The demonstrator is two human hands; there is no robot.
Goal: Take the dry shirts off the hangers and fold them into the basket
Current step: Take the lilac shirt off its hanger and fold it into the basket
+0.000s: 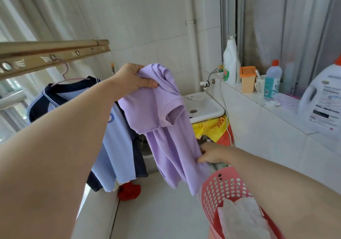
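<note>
A lilac shirt (pixel 166 128) hangs lengthwise in the middle of the view, off any hanger. My left hand (pixel 132 79) grips its bunched top near the collar. My right hand (pixel 215 154) pinches the shirt's right edge lower down. Below my right arm stands a pink perforated basket (pixel 219 192) with a white cloth (pixel 241 218) inside. A blue and navy shirt (pixel 114 146) still hangs on a pink hanger (pixel 64 74) from the gold drying rail (pixel 53 54) at the left, partly behind my left arm.
A white sink (pixel 204 107) sits behind the shirt, with yellow and red plastic (pixel 214 130) below it. On the tiled ledge at right stand bottles (pixel 231 63), an orange box (pixel 248 79) and a large detergent jug (pixel 326 102). A red object (pixel 129 190) lies on the floor.
</note>
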